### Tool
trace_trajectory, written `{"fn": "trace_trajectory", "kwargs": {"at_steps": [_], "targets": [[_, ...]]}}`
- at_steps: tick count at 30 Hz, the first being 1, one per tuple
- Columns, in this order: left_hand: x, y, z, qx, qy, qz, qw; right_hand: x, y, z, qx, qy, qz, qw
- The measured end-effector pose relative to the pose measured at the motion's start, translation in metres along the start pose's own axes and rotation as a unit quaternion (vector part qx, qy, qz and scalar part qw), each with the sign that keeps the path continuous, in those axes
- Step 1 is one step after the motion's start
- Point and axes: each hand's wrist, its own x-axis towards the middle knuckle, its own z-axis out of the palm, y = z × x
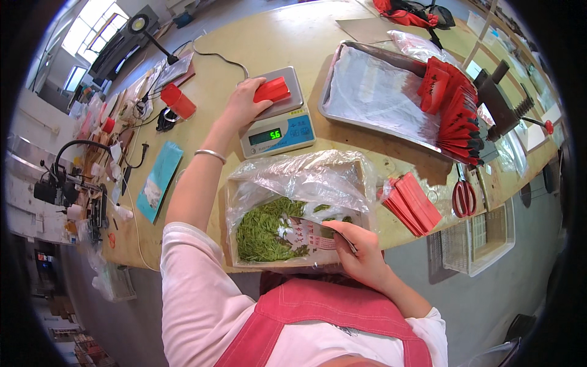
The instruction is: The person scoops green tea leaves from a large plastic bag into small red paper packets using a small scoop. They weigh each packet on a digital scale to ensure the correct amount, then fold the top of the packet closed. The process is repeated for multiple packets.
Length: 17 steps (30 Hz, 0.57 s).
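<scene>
An electronic scale (278, 130) with a green lit display stands at the middle of the table. On its metal pan lies a small red container (273, 90), and my left hand (247, 101) is closed around its left end. In front of the scale sits a shallow box (247, 265) lined with clear plastic (293, 168), holding green tea leaves (263, 235). My right hand (358, 248), over the box's right part, pinches a thin, stiff card (315, 237) with red print. The card reaches in among the leaves, and its grip edge is partly hidden by my fingers.
Right of the box lie red packets (413, 205) and red-handled scissors (463, 199). A metal tray (379, 92) holds many red pouches (449, 110). Beyond stands a press-like tool (504, 104). Leftward are a red cup (178, 101), a teal packet (159, 180) and cables.
</scene>
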Motion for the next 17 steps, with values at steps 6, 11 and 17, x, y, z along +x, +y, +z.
{"fn": "trace_trajectory", "kwargs": {"at_steps": [6,11,17], "targets": [[-0.055,0.057,-0.051,-0.188,0.046,-0.044,0.980,0.012,0.003,0.005,-0.039,-0.022,0.040,0.998],[-0.136,0.121,-0.097,-0.172,0.084,0.005,0.981,0.028,-0.006,0.005,-0.158,-0.077,0.097,0.980],[-0.218,0.146,-0.092,-0.224,0.070,0.002,0.972,0.032,-0.024,0.007,-0.114,0.021,-0.084,0.990]]}}
